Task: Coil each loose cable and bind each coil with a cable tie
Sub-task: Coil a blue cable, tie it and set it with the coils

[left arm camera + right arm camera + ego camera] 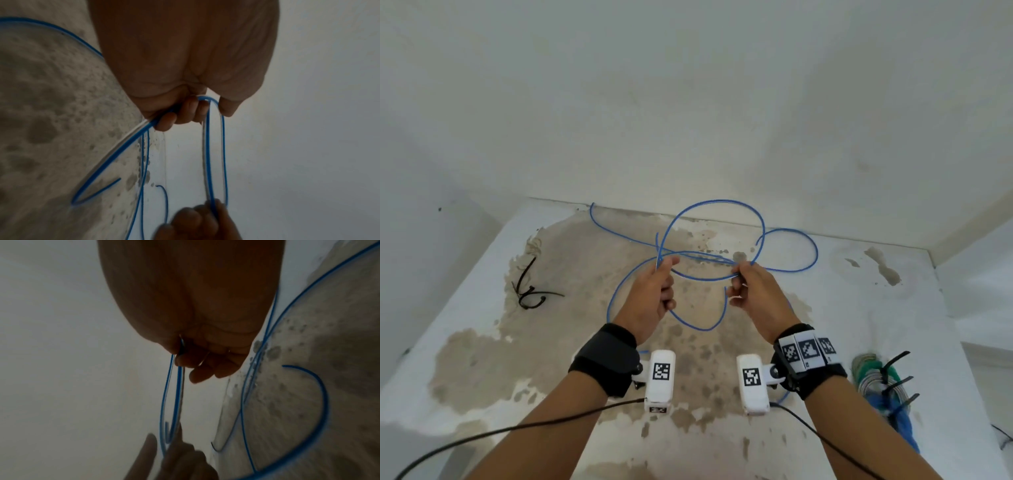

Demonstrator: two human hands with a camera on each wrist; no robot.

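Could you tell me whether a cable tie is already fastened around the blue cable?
No, the blue cable sprawls in loose, unbound loops between the left hand and right hand.

A cable (717, 202) is held looped above the table (808, 308) between both hands; loose ties (530, 291) lie far left, bound coils (883, 387) far right.

Bare forearms, each with a black wrist strap (606, 359) carrying a white camera block (660, 378) printed with a square black-and-white marker; a thin black cable (517, 428) trails from each block. Three marker tags (808, 351) band the right strap.
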